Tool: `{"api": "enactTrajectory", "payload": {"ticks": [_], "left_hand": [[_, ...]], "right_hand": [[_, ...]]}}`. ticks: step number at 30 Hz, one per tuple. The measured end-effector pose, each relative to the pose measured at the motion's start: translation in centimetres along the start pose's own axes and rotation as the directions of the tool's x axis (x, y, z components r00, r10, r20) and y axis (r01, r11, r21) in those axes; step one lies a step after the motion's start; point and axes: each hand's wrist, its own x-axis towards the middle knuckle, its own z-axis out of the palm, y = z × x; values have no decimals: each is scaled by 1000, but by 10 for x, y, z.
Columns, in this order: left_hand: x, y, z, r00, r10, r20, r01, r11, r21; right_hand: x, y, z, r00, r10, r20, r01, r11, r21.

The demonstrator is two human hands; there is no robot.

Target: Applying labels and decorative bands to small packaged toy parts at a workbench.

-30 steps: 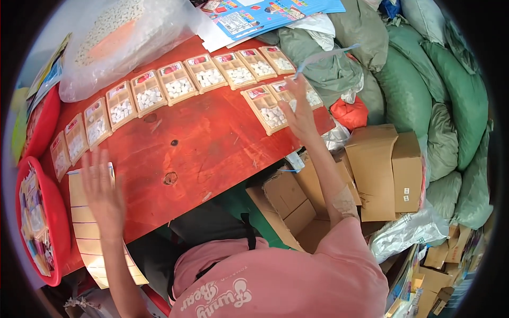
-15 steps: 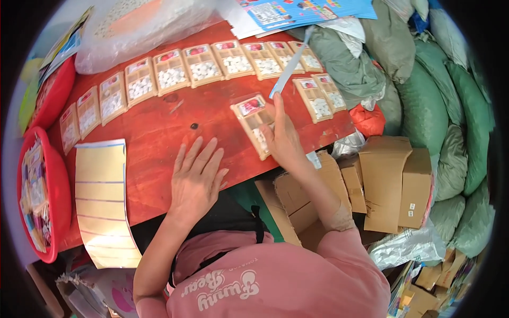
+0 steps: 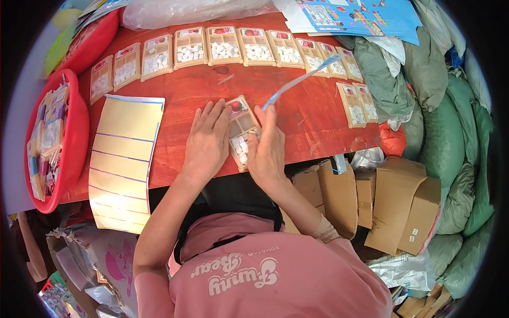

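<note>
A small tan compartment case [image 3: 244, 125] lies at the near edge of the red table, between my two hands. It has a strawberry picture in one compartment and white pieces heaped in its near part. My left hand [image 3: 208, 142] rests along the case's left side, fingers stretched out and holding nothing. My right hand [image 3: 269, 151] is at the case's right side, thumb near the white pieces. From its fingertips a thin whitish-blue strip [image 3: 299, 81] slants up to the far right, gripped by the fingers.
Similar filled cases [image 3: 225, 45] stand in a curved row along the far side, with two more at the right [image 3: 352, 108]. A yellow ruled sheet [image 3: 124, 153] overhangs the front edge. Red basins [image 3: 79, 143] stand left; cardboard boxes [image 3: 395, 196] and green sacks [image 3: 450, 143] lie right.
My right hand has brought the case left and nearer, the strip still in its fingers. My left hand has moved to the case's left side. The head view has shifted.
</note>
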Motion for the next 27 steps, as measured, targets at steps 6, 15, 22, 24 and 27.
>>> {"api": "enactTrajectory", "payload": {"ticks": [6, 15, 22, 24, 27], "left_hand": [[-7, -9, -3, 1000, -9, 19, 7, 995, 101], [12, 6, -74, 948, -201, -248, 27, 826, -563], [8, 17, -60, 969, -126, 213, 248, 509, -825], [7, 13, -51, 967, -202, 158, 243, 524, -816], [12, 17, -53, 987, -152, 41, 113, 507, -854]], "right_hand": [[19, 10, -19, 998, -65, -18, 67, 986, 149], [72, 9, -119, 985, -67, 156, -138, 222, 965], [77, 16, -104, 915, 100, 391, -388, -48, 920], [73, 16, -97, 881, 122, 457, -414, -268, 870], [72, 1, -94, 830, 247, 501, -424, -306, 853]]}}
